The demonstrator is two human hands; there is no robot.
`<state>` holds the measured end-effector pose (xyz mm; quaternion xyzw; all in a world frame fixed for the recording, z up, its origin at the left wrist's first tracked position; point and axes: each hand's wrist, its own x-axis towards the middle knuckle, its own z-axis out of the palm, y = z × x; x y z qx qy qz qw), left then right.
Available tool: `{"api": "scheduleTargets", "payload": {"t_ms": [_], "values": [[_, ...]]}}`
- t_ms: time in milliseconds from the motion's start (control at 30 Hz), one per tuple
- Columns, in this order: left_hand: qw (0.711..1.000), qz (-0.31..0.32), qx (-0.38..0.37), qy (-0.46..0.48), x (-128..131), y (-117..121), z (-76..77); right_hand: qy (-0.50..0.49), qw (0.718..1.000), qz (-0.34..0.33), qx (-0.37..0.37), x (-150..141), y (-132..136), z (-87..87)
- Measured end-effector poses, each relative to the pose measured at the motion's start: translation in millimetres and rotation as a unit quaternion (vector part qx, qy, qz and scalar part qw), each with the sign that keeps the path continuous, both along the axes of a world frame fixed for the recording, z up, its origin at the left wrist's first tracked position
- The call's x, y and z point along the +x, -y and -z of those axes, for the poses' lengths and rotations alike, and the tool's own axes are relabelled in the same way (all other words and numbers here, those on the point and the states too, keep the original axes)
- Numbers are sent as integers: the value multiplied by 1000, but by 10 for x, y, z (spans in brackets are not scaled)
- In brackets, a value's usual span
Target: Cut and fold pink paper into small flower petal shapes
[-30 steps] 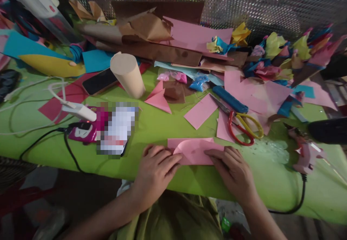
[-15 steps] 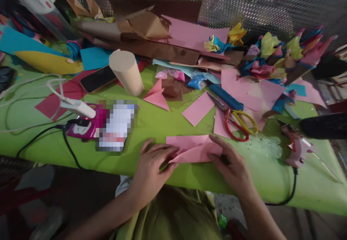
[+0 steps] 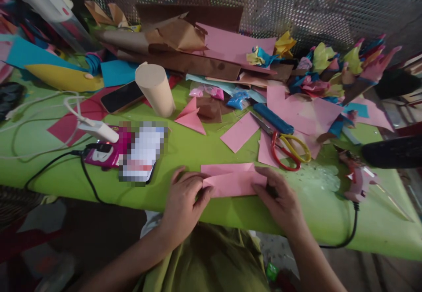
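Matte pink folded-paper rect. (image 3: 232, 184), ends in thumb-finger pinch of L hand (image 3: 184, 199) & R hand (image 3: 280, 198)

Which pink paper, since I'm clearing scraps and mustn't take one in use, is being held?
The folded pink paper: the left hand and right hand hold its ends. Neither touches the other pink pieces, such as the rectangle beside the scissors.

The folded paper (image 3: 234, 184) at lower centre is plain pink; the tabletop (image 3: 187, 151) is lime green. Right of centre, the scissors (image 3: 277, 137) have one red and one yellow handle. At far right, the glue gun (image 3: 358, 185) is pale pink, its cord (image 3: 355, 224) black. The cardboard tube (image 3: 157, 93), left of centre, is tan.
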<state>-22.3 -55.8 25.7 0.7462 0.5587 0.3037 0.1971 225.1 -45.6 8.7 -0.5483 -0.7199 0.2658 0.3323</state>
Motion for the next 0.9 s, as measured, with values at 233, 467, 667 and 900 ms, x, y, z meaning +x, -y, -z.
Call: {"api": "scheduleTargets", "payload": {"t_ms": [233,467,667,900], "values": [[997,-59,47,-18,63,32,62,40,995,-86,10,-45,-90,-119],[994,-52,47,-80,39,-1,21,83,993,-82,26,-70,-75,-98],[994,-56,36,-85,45,1,12,96,992,-82,27,-60,-98,-67],[995,-51,26,-85,40,-23,15,103,992,-73,15,-51,-96,-49]]}}
